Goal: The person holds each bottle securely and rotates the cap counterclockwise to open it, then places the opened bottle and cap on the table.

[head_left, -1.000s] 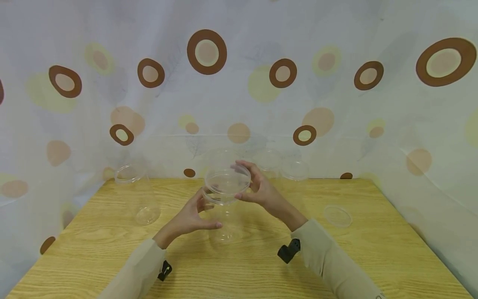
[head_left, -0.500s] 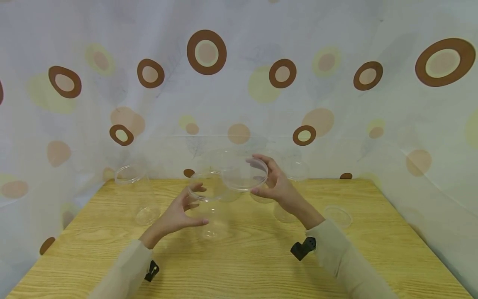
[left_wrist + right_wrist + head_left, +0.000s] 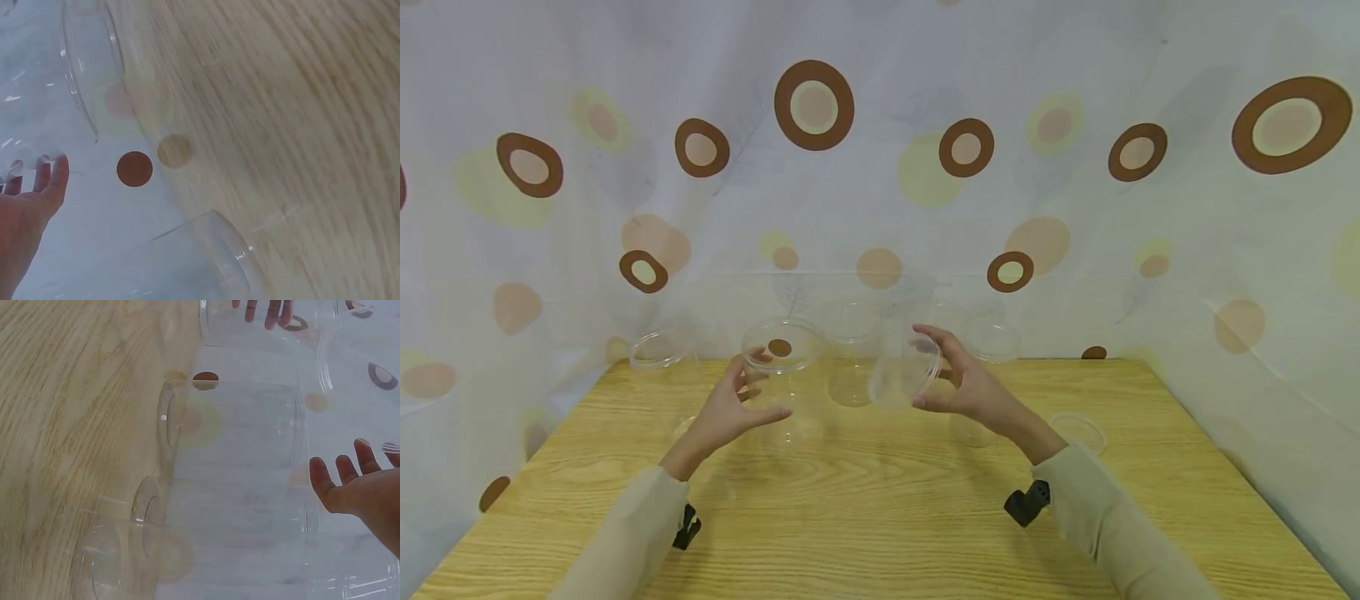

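Observation:
A clear plastic cup (image 3: pixel 786 392) stands upright in my left hand (image 3: pixel 718 417), thumb and fingers around its side below the rim. My right hand (image 3: pixel 966 387) grips a second clear cup (image 3: pixel 895 375) near its rim; that cup is tilted, base toward the left. Between the two and farther back, another clear cup (image 3: pixel 850 367) stands on the table. In the right wrist view my right hand (image 3: pixel 359 487) shows curved fingers, but the cup's outline there is faint. My left hand (image 3: pixel 28 209) shows at the edge of the left wrist view.
Two more clear cups (image 3: pixel 996 342) stand at the back right, behind my right hand. At the left another clear cup (image 3: pixel 658 350) stands behind my left hand. A flat clear lid (image 3: pixel 1078 433) lies on the wooden table (image 3: pixel 880 517). A patterned curtain (image 3: pixel 880 208) closes off the back.
The two cups, at first nested together, are now apart. My left hand has moved left with one; my right hand has moved right with the other and tilted it.

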Available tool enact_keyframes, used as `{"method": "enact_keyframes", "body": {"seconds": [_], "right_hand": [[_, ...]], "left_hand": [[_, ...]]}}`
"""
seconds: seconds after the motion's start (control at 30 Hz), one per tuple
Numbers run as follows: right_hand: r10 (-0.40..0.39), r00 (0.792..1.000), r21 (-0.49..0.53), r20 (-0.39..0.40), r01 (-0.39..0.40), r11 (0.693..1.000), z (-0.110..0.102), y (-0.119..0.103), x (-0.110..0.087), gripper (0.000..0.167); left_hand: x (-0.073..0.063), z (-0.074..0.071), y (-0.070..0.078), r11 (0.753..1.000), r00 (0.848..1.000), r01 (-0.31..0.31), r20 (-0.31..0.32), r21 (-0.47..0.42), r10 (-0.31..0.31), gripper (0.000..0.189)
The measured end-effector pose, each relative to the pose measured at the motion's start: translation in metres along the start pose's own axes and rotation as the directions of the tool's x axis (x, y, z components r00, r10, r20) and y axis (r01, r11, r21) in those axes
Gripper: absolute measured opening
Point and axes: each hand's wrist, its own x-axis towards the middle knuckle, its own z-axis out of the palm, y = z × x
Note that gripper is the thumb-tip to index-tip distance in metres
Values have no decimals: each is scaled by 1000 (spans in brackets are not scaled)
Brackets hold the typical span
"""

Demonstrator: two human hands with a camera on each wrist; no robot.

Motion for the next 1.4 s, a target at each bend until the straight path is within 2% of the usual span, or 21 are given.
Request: {"method": "enact_keyframes", "body": {"seconds": [0.13,0.37,0.47,0.6,0.7,0.87,1.0,1.07,1.23,1.4], "right_hand": [[51,999,-69,5,-50,996,2,6,-1,84],[130,991,-131,24,-126,983,8,17,0,86],[163,986,-181,28,-155,971,11,22,0,89],[163,985,-262,60,-142,955,14,30,1,89],[142,985,-309,103,-104,945,17,37,4,88],[147,979,-407,143,-77,910,22,43,6,91],[182,969,-465,170,-84,882,28,44,7,92],[193,964,-501,182,-78,862,30,46,8,91],[205,962,-579,182,-63,813,35,49,11,93],[220,960,-618,175,-67,784,38,51,14,93]], "left_hand": [[6,-4,-3,999,998,32,-45,16,-31,80],[13,-6,-5,997,992,74,-103,29,-70,65],[15,-6,-5,993,986,113,-129,33,-108,66],[17,-7,-8,981,972,188,-153,50,-178,75],[18,-7,-11,973,963,224,-164,52,-213,80],[20,-7,-14,971,956,236,-187,31,-227,83],[22,-5,-18,968,949,249,-203,18,-241,94],[23,-3,-19,965,944,263,-213,20,-253,92],[26,0,-22,952,929,305,-227,21,-293,84],[27,0,-26,950,925,313,-226,6,-304,91]]}}
